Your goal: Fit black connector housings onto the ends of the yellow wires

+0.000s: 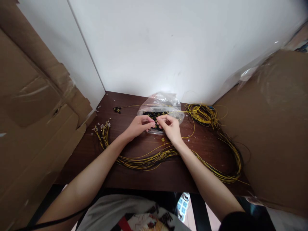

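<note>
My left hand (141,125) and my right hand (170,125) meet over a clear plastic bag (166,98), thumb and fingers pinched in each. Their fingertips are nearly touching; whatever they pinch is too small to make out. Beneath them in the bag lie many small black and yellow parts (155,115). Thin yellow and black wires run across the bag, just behind my fingers, toward a coil of yellow and black wire (202,115) at the right. One small yellow piece (163,139) lies on the table in front of the bag.
A long bundle of yellow and black wires (149,162) curves across the brown table (144,179) under my forearms, with pale ends (106,125) at left. Small black parts (117,109) lie at back left. Cardboard (36,106) stands left, a cardboard box (271,128) right, a white wall (144,48) behind.
</note>
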Demonstrator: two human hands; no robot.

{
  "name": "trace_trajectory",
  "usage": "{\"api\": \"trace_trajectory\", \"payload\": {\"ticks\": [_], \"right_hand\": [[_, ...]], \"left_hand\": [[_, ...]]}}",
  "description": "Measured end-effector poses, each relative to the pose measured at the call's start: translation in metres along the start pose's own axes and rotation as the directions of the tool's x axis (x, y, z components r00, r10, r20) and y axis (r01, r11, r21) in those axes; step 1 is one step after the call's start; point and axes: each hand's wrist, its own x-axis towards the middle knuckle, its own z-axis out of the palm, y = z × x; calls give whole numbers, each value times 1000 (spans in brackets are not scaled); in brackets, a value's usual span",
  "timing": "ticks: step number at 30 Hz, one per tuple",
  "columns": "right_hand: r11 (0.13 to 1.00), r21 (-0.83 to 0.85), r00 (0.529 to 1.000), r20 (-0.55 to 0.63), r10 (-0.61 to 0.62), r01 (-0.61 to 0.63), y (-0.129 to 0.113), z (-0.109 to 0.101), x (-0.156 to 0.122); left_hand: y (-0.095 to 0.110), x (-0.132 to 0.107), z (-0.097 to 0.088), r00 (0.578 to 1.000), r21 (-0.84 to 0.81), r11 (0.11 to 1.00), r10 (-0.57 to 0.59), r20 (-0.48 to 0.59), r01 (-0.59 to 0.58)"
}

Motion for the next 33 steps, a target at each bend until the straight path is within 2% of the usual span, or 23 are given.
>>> {"api": "trace_trajectory", "payload": {"ticks": [17,27,33], "right_hand": [[995,98,980,-199,28,-8,6,-4,4],[995,100,974,-228,8,15,4,-5,4],[995,98,990,-137,41,-28,5,-5,4]], "left_hand": [[1,0,0,1000,28,1000,-2,5,1],[3,0,1,1000,23,1000,-5,1,5],[1,0,1,1000,26,1000,-3,3,3]]}}
